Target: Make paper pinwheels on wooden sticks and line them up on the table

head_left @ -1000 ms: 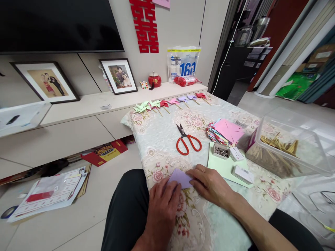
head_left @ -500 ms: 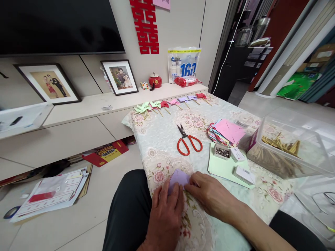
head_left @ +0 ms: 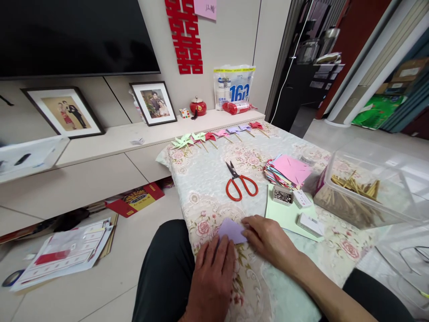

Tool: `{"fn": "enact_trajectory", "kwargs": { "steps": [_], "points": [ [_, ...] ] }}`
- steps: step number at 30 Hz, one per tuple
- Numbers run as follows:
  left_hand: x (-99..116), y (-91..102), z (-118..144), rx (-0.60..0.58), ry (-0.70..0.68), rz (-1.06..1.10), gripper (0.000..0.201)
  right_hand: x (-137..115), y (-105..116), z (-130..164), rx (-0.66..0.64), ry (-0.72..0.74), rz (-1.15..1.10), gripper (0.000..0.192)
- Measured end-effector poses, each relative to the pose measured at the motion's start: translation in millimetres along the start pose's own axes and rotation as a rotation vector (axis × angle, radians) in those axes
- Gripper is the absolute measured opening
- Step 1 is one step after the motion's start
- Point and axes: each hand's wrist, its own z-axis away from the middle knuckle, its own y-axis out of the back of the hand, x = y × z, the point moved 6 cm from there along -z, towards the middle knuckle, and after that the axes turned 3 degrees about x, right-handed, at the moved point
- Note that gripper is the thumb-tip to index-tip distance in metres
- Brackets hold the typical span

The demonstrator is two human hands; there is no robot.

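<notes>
Floral cloth (head_left: 208,179) bears lilac paper (head_left: 231,230), both hands' fingers (head_left: 221,248) pressed flat on it, near red scissors (head_left: 239,183).

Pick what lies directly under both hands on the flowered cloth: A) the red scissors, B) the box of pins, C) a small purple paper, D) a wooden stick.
C: the left hand and right hand both press on the small purple paper, while the red scissors lie apart, farther up the cloth.

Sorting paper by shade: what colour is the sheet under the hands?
Light purple paper, pressed by both hands, seen in the head view.
</notes>
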Motion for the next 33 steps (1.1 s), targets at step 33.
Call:
{"fn": "enact_trajectory", "kwargs": {
  "steps": [33],
  "points": [
    [-49.4,15.2,-51.5,0.048,0.195,0.430,0.030,4.5,32.6,-2.1,0.235,0.232,-0.581,0.042]
  ]
}}
